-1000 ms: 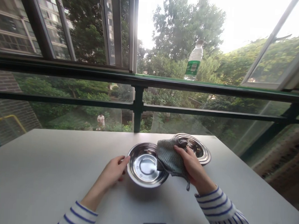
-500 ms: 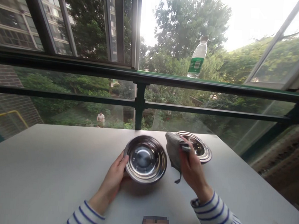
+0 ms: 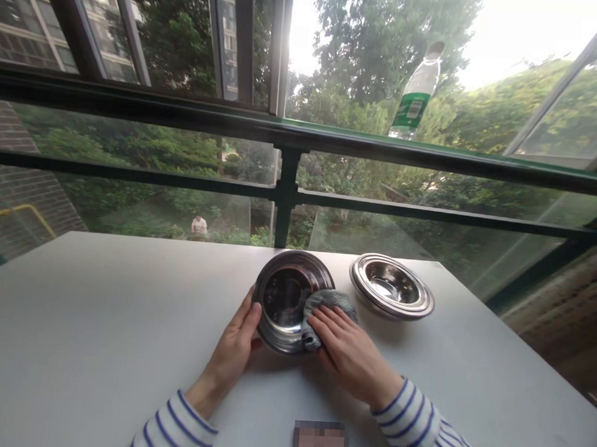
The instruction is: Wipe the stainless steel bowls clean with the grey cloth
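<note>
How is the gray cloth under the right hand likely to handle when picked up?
The gray cloth is probably floppy: it bunches and folds under the right hand. It is likely light, looking small beside the metal bowl. Its crumpled shape makes rolling unlikely.

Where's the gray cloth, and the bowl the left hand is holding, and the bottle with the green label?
Gray cloth point(image 3: 331, 296): head view, on its upper part.
Held bowl point(image 3: 283, 295): head view, on its bare inside.
Bottle point(image 3: 412, 109): head view, on its green label.
</note>
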{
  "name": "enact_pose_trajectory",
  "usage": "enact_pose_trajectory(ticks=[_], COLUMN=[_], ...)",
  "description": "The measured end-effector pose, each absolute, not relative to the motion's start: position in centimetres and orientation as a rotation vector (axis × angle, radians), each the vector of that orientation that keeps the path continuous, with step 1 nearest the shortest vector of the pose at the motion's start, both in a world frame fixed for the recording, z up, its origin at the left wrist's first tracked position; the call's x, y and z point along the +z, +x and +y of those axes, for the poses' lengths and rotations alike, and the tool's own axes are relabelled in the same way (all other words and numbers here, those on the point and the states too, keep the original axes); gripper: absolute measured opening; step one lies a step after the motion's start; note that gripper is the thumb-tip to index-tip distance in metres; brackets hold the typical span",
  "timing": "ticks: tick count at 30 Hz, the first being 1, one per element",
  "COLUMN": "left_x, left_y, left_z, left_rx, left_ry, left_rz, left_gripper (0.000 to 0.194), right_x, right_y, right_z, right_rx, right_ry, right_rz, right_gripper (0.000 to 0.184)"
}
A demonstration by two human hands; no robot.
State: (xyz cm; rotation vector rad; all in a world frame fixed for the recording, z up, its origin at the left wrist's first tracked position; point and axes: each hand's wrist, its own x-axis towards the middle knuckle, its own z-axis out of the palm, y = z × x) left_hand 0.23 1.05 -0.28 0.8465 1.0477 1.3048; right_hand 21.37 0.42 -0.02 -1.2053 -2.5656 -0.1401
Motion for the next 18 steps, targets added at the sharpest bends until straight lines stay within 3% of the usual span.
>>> enact_pose_trajectory(ticks=[4, 10, 18], left_x=[-0.8, -1.5, -1.5], left_y=[0.6, 0.3, 0.6], left_z=[0.9, 1.1, 1.0], left_rx=[1.342, 1.392, 1.438], left_ry=[0.884, 1.043, 1.077], left_rz=[1.002, 1.017, 1.018], left_gripper=[0.058, 0.056, 0.050], right_x=[0.4, 0.3, 0.3], right_y=[20.0, 17.6, 19.4], right_z=[-0.5, -0.9, -1.2], right_rx=[0.090, 0.381, 0.048], right_ry=[-1.180, -1.142, -1.188], right_rz=[-2.566, -2.396, -2.567], right_gripper=[0.044, 0.025, 0.037])
